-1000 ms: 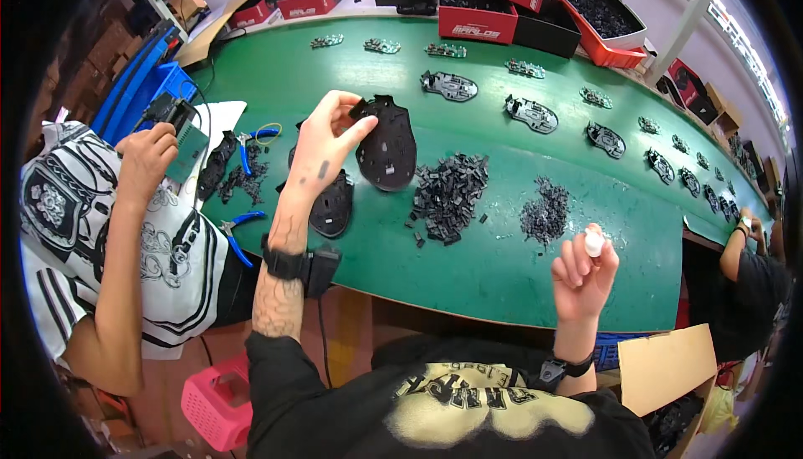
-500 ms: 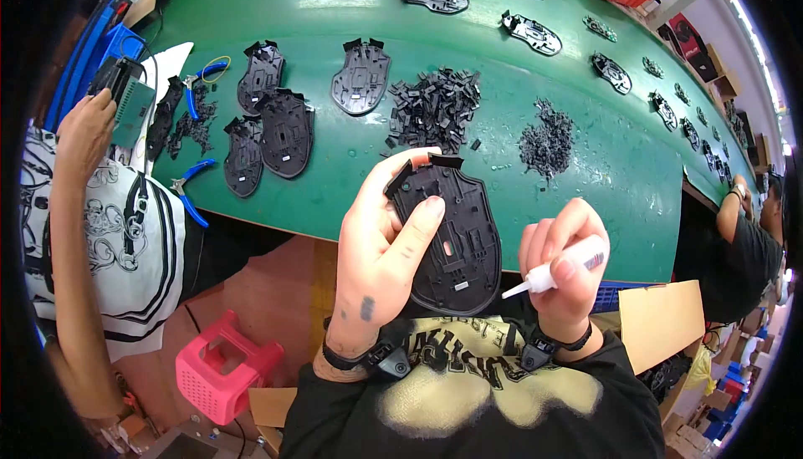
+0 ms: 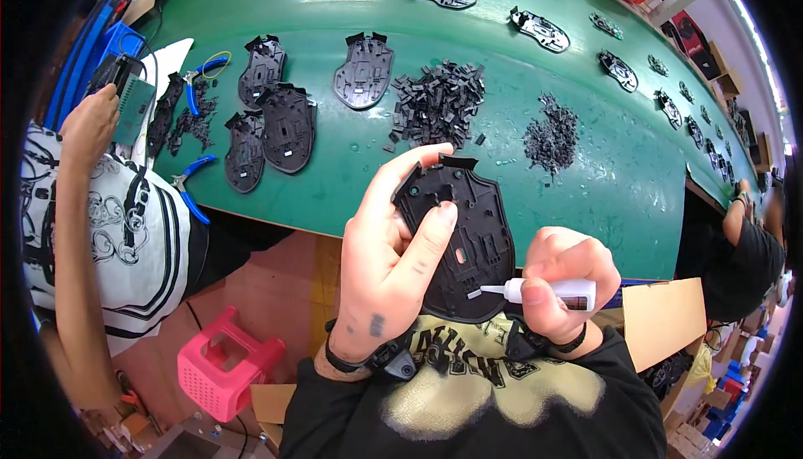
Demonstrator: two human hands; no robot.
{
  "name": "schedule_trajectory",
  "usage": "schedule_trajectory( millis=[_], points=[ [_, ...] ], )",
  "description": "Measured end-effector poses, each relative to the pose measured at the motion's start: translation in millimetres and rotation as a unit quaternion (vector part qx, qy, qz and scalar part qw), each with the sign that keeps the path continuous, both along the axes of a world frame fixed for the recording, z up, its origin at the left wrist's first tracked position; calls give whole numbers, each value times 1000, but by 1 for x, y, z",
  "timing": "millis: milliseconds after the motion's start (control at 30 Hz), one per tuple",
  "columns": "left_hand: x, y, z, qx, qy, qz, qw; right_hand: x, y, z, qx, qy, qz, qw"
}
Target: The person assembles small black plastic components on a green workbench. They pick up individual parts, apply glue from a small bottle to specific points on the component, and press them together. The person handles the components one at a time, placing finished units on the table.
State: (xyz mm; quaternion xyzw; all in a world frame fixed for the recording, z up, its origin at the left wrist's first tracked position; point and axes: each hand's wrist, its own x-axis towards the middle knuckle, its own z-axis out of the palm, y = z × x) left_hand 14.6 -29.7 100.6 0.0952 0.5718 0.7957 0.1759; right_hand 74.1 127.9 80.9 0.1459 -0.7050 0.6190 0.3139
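Note:
My left hand (image 3: 386,258) is closed around the left side of a black plastic computer-mouse base (image 3: 483,237), thumb lying across its inner face. The base is held tilted above the table's near edge, its ribbed inside facing up, with a small pale strip near the lower end. In my right hand (image 3: 548,258) is a small white glue bottle (image 3: 573,293), lying nearly level. Its thin nozzle points left, and the tip is at the pale strip; whether it touches cannot be made out.
Several similar bases (image 3: 288,129) lie left on the green table (image 3: 468,33). Beyond my hands are piles of black plastic pieces (image 3: 435,104) and smaller bits (image 3: 552,133). Blue-handled pliers (image 3: 194,191) lie near a co-worker's arm (image 3: 79,200). A pink stool (image 3: 222,367) stands below.
My right hand has turned the glue bottle flatter and brought its nozzle from beside the mouse base over to the pale strip. The mouse base has shifted slightly right in the picture.

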Motion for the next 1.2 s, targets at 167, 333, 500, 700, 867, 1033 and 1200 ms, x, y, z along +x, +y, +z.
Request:
schedule_trajectory(
  millis=[167,333,500,700,867,1033,1200],
  points=[
    [0,-2,0,-7,2,2,1000,0,2,4,34,25,6,999],
    [1,0,1,-17,5,8,1000,-1,3,4,32,32,5,999],
    [1,4,3,15,-12,17,1000,4,3,2,-90,-1,13,996],
    [-31,5,-5,61,-8,37,997,-3,25,-2,-359,-42,-29,932],
    [-135,32,-24,31,85,98,991,-3,117,-45,-464,-1,-137,875],
    [-249,29,-45,-53,53,140,987,5,170,-69,-510,24,-170,843],
    [-368,42,-90,-55,34,198,978,15,186,-81,-531,24,-176,829]
  ],
)
